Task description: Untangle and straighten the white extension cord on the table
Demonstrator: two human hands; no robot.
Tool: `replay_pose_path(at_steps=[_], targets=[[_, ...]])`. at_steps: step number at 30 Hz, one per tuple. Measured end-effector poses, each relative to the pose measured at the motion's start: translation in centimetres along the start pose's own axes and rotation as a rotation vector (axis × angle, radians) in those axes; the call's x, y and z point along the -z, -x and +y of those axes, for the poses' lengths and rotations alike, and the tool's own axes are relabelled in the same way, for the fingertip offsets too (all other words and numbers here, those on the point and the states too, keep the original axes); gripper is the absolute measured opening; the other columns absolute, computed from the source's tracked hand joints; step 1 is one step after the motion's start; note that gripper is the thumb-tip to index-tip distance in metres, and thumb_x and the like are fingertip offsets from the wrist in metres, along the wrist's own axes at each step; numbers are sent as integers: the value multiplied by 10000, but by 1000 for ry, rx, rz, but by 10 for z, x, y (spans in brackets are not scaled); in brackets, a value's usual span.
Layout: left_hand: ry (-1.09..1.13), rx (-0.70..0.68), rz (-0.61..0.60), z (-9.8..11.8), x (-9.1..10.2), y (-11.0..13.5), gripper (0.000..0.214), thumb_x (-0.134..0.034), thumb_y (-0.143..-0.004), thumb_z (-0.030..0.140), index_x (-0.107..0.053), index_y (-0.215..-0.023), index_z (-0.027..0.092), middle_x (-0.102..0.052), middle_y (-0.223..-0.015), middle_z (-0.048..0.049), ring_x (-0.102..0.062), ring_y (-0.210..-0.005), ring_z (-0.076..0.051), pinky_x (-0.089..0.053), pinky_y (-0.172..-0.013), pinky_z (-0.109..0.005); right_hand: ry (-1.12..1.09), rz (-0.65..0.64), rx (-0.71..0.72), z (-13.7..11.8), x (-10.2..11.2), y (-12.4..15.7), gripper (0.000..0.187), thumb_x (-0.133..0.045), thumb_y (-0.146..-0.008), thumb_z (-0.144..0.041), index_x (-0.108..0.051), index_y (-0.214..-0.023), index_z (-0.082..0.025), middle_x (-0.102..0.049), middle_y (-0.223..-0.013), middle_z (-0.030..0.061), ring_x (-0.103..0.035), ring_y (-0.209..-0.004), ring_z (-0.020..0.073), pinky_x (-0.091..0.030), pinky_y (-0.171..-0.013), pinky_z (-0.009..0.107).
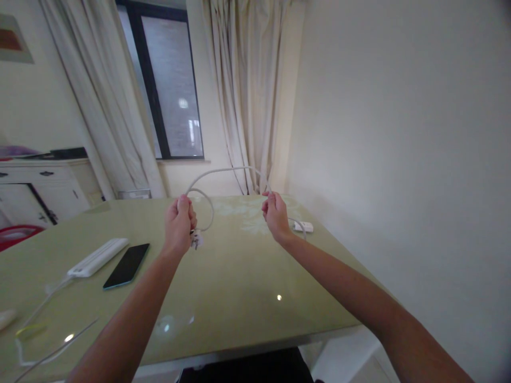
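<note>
Both my hands are raised over a glass-topped green table [239,276] and hold a white power cable [227,171] that arches between them. My left hand [179,223] is closed around the cable, with a loop beside it and the plug [196,240] hanging just below the fist. My right hand [275,215] pinches the cable further along. From there the cable drops to a small white block [303,227] lying on the table near the wall.
A white power strip [98,257] and a dark phone [126,265] lie on the table's left. Thin cords cross the near left corner. A white cabinet [40,191], curtains and a window stand behind. A plain wall runs along the right.
</note>
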State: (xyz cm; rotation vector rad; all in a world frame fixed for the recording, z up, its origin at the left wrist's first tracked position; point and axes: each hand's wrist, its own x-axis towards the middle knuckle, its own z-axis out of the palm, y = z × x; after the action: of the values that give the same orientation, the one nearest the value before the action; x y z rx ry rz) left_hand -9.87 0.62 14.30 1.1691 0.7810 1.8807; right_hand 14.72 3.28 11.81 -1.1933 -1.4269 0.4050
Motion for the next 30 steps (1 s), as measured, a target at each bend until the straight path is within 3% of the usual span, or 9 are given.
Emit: replay_pose_path(at_steps=[4,8,15,20,23,27,30], targets=[[135,-15,5,12,-4,3,362,-697,-910,486,-483,-777,225,-251,-502,129,-177,-367,-46,-171,-357,-175,461,-395,-48,25,14,-26,438,-239,-1067,-239,-664,-1126,-149,-683,-899,64,-618,-791,161,-436,-720,239],[202,-25,-4,18,-8,3,359,-685,-921,490,-498,-773,222,-239,-478,128,-139,-370,-49,-158,-355,-182,536,-581,32,35,15,-9,223,-506,-1019,-253,-703,-957,-168,-708,-912,58,-617,-843,170,-385,-762,250],[49,-66,37,7,-10,5,303,-679,-910,491,-573,-849,214,-283,-504,124,-219,-375,-52,-183,-367,-183,556,-557,229,10,-2,37,301,-407,-1095,-373,-644,-1056,-193,-688,-830,25,-615,-758,160,-314,-666,251],[-18,0,-66,-1,-12,7,257,-673,-906,464,-569,-894,230,-296,-513,125,-217,-375,-66,-172,-362,-185,678,-782,418,-20,-13,61,331,-406,-1088,-413,-669,-1089,-212,-740,-863,67,-683,-788,200,-387,-676,263],[-215,77,-182,-5,-11,9,215,-666,-893,430,-605,-885,224,-366,-521,106,-273,-378,-77,-201,-366,-189,851,-847,555,-33,-15,72,305,-438,-1070,-401,-657,-1161,-210,-761,-912,105,-712,-804,240,-440,-676,290],[-552,116,-443,-9,-11,16,238,-706,-825,316,-630,-636,193,-558,-556,5,-465,-489,-131,-324,-447,-224,931,-817,782,-44,-10,68,307,-362,-1072,-240,-615,-1236,-181,-752,-1041,135,-726,-875,261,-481,-672,313],[-596,110,-629,-11,-15,23,267,-702,-830,327,-643,-607,193,-647,-624,-37,-556,-600,-180,-413,-557,-262,947,-727,752,-48,-6,55,344,-328,-1091,-297,-606,-1251,-171,-748,-1068,146,-728,-885,266,-486,-674,315]])
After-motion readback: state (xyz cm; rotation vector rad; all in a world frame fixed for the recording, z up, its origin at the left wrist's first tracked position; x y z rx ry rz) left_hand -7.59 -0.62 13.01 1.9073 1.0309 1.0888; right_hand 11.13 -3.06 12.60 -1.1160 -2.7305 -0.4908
